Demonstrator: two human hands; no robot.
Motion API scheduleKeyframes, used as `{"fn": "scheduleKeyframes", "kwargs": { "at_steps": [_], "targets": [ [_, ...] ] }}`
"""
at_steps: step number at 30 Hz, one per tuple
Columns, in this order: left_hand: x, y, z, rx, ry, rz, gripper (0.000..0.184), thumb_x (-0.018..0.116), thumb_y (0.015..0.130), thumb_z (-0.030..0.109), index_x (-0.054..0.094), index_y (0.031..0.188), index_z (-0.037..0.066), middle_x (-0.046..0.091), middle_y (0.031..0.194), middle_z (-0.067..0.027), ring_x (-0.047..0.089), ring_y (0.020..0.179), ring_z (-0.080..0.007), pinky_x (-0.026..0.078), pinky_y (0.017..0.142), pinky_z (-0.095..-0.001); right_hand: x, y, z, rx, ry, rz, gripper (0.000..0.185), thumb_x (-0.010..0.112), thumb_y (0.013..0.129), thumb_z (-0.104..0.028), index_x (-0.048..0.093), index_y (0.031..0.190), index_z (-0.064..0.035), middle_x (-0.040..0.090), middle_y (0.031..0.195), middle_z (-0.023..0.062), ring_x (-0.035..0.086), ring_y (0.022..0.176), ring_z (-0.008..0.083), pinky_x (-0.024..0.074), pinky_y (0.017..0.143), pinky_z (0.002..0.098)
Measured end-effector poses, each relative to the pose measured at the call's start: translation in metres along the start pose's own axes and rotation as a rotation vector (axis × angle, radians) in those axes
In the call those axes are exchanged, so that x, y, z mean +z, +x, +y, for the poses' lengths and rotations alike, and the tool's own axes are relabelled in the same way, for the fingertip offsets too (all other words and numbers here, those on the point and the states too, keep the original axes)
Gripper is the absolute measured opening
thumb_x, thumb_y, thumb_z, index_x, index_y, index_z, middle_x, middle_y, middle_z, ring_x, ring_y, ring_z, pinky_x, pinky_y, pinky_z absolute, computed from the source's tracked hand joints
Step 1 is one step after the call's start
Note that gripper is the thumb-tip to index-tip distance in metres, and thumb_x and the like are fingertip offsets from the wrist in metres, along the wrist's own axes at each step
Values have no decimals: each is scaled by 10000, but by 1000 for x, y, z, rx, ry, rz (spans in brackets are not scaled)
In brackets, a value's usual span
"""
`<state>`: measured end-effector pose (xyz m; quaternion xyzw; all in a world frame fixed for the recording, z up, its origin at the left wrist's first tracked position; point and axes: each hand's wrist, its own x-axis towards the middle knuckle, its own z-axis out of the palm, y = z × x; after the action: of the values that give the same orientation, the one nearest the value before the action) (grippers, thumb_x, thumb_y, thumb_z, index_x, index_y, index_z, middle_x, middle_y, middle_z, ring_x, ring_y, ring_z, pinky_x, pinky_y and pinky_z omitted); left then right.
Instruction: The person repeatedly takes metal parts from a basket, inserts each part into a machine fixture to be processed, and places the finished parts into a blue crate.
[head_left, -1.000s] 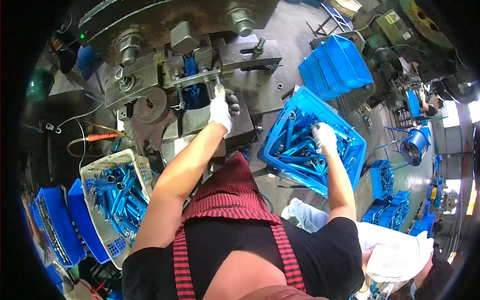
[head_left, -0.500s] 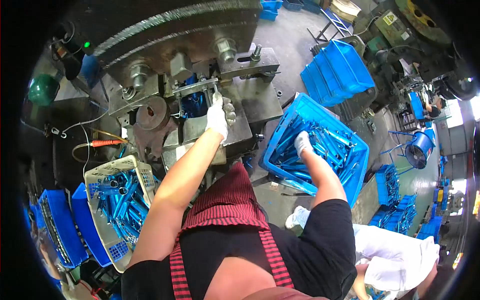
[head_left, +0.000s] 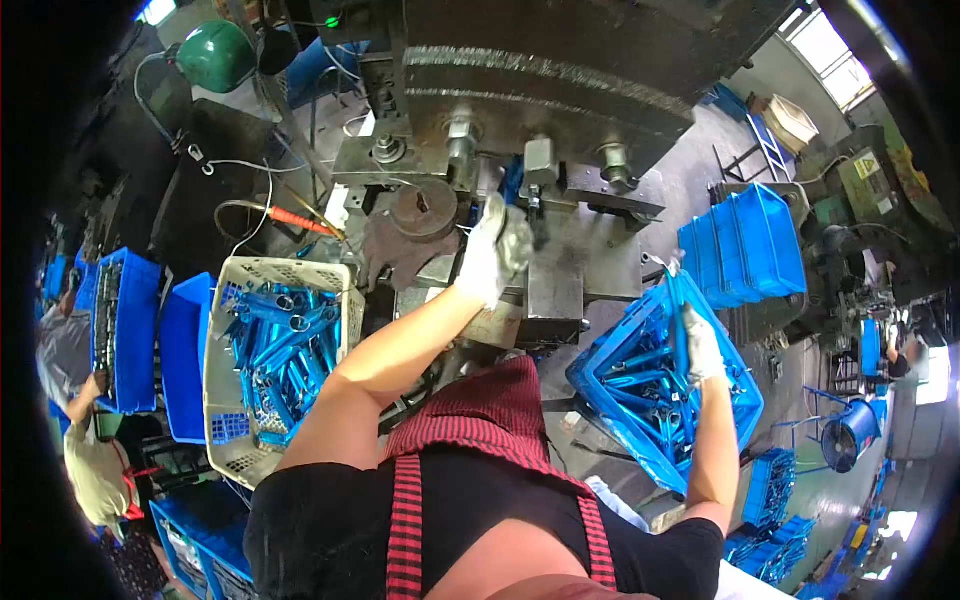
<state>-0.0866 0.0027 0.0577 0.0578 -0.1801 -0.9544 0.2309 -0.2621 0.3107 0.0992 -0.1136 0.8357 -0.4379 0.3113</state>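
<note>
My left hand (head_left: 492, 256), in a white glove, is at the press's tooling, beside a grey steel block (head_left: 555, 280). Its thumb points up; the fingers are blurred, and whether they grip anything is unclear. Just beyond it, a bit of blue metal (head_left: 513, 180) shows between the dark tool parts. My right hand (head_left: 703, 347), also gloved, is closed around a shiny blue tube (head_left: 679, 318) tilted upward above the blue crate (head_left: 602, 398). Many similar blue tubes lie jumbled in that crate.
A cream basket (head_left: 228, 350) of blue tubes stands at left, beside blue bins (head_left: 186, 370). The heavy press (head_left: 560, 60) rises ahead. Stacked blue crates (head_left: 745, 245) stand at right, with a blue fan (head_left: 850, 437) farther off. Another person (head_left: 95, 460) is at far left.
My right hand has come up from among the tubes with one blue tube in it. My left hand has shifted off the clamp bar. The whole view has swung round.
</note>
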Motion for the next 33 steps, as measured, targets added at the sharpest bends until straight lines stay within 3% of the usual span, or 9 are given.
{"fn": "scheduleKeyframes", "kwargs": {
  "at_steps": [1, 3, 8, 13, 17, 20, 23, 29, 33],
  "targets": [
    [-37, 3, -7, -51, 8, -163, 162, 538, 852, 304, 501, 844, 147, 509, 675, 29, 462, 501, -89, 364, 417, -207, 24, -4, -16, -95, 32, -23, 459, 426, 882, -435, 570, 1024, -23, 557, 798, 39, 491, 703, 105, 423, 650, 271],
    [-59, 10, -21, -73, 554, 476, 206, 566, 836, 285, 529, 933, 107, 549, 713, 8, 505, 541, -90, 389, 437, -219, 68, 26, -12, -333, 77, -45, 417, 468, 866, -349, 536, 1117, -24, 549, 860, 26, 474, 724, 107, 411, 658, 256],
    [-117, 103, -18, -186, 1359, 512, 450, 593, 759, 332, 526, 1043, -9, 593, 897, -129, 589, 729, -184, 459, 669, -345, 156, 49, -74, -557, 49, 18, 374, 522, 851, -335, 566, 1026, -8, 595, 818, 71, 530, 713, 182, 427, 678, 293],
    [-74, 74, -26, 395, 1393, 382, 414, 587, 784, 223, 495, 1117, -5, 584, 988, -188, 562, 913, -300, 430, 813, -368, 180, 73, -95, -713, -153, 287, 327, 522, 849, -334, 591, 919, -22, 607, 805, 177, 584, 732, 311, 452, 684, 355],
    [-6, -34, -26, -33, 1059, 422, 358, 592, 803, 283, 545, 998, -13, 621, 877, -141, 580, 769, -219, 450, 721, -324, 194, 85, -120, -759, -195, 253, 334, 521, 843, -336, 594, 933, -23, 613, 844, 188, 592, 791, 338, 460, 692, 364],
    [-45, -88, 6, 310, 1091, 415, 370, 576, 818, 340, 549, 986, 12, 615, 825, -96, 587, 762, -205, 477, 705, -344, 210, 86, -141, -686, -312, 161, 371, 499, 842, -369, 576, 966, -28, 605, 900, 199, 574, 862, 352, 441, 745, 393],
    [7, -99, 61, 513, 6, 665, 249, 548, 854, 293, 485, 998, 100, 562, 814, -75, 541, 653, -145, 440, 510, -238, 228, 100, -144, -642, -328, 151, 381, 475, 851, -375, 567, 964, -23, 601, 914, 207, 562, 880, 370, 436, 766, 415],
    [-44, -72, 99, -46, 107, 169, 279, 459, 882, 399, 502, 921, 125, 541, 729, -4, 485, 544, -67, 308, 407, -161, 243, 111, -140, -664, -427, 198, 368, 449, 864, -358, 558, 959, -20, 592, 943, 219, 551, 905, 381, 429, 787, 428],
    [-22, -31, 111, -112, 131, 243, 275, 411, 898, 403, 465, 775, 163, 415, 608, 30, 374, 457, -83, 274, 369, -190, 243, 104, -150, -600, -538, 220, 377, 457, 854, -364, 579, 951, -21, 596, 932, 206, 556, 903, 362, 430, 779, 419]
  ]
}}
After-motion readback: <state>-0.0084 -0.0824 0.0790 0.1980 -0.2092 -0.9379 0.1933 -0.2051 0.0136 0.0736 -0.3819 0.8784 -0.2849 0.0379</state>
